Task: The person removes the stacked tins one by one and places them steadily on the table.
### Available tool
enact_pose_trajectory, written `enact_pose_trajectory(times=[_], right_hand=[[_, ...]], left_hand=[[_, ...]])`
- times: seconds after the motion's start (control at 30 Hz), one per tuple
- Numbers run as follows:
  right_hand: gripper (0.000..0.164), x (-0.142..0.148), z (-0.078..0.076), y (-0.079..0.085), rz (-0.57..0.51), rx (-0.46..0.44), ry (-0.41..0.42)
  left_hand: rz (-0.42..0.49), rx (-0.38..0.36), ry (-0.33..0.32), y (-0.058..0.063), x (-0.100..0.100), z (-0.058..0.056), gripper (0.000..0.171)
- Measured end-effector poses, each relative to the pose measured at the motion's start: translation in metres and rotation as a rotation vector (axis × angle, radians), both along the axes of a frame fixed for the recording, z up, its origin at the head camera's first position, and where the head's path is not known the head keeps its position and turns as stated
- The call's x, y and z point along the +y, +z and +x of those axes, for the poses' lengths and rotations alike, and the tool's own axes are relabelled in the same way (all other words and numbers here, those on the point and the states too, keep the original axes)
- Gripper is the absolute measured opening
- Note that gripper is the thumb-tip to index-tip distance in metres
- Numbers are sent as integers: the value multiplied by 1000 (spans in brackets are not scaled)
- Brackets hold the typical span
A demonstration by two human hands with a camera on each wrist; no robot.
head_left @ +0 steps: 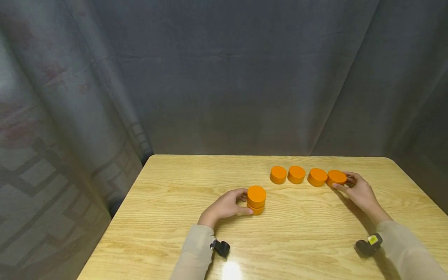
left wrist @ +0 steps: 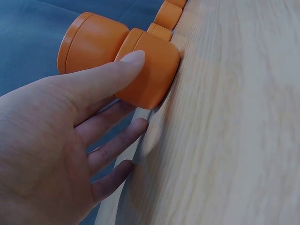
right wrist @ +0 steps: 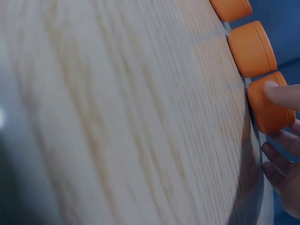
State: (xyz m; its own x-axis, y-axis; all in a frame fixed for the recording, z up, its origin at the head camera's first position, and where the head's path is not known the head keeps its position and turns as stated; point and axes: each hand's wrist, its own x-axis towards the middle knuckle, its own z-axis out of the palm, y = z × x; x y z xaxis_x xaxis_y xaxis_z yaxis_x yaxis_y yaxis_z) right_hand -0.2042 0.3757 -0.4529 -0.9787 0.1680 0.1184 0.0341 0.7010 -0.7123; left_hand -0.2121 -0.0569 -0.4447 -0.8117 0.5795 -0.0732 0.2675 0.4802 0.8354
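Note:
Two round orange lidded tins stand one on the other at mid-table. My left hand (head_left: pixel 227 204) holds the lower tin (left wrist: pixel 152 70) between thumb and fingers, while the upper tin (head_left: pixel 256 195) rests on its lid. Toward the back right, my right hand (head_left: pixel 359 193) pinches the rightmost tin (head_left: pixel 336 177) of a row, thumb on the near side and fingers behind. That tin sits at the table surface, close beside its neighbour tin (head_left: pixel 317 177). In the right wrist view the thumb lies on the side of the held tin (right wrist: pixel 267 105).
Farther left in the row are two more orange tins, one tin (head_left: pixel 296 174) beside another tin (head_left: pixel 278 175). All stand on a light wooden table (head_left: pixel 182 182). A grey curtain (head_left: pixel 224 77) hangs behind the table's back edge and along its left side.

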Motion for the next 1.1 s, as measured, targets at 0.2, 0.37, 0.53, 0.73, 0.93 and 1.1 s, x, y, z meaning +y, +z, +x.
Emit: enact_pose_trajectory(times=[0.2, 0.37, 0.53, 0.73, 0.93, 1.1], right_hand=[[74, 1, 1, -1, -1, -7, 23], [80, 3, 3, 1, -1, -5, 41], [81, 5, 11, 4, -15, -1, 30], [78, 5, 22, 7, 13, 29, 3], [76, 1, 31, 11, 3, 87, -14], [68, -6, 39, 16, 5, 167, -42]], left_hand=[[12, -9, -6, 0, -2, 0, 57], [22, -10, -8, 0, -3, 0, 55], [16, -5, -5, 0, -3, -1, 54], [4, 2, 0, -2, -3, -1, 54], [-2, 3, 13, -3, -3, -1, 55], [-4, -1, 23, -3, -3, -1, 55]])
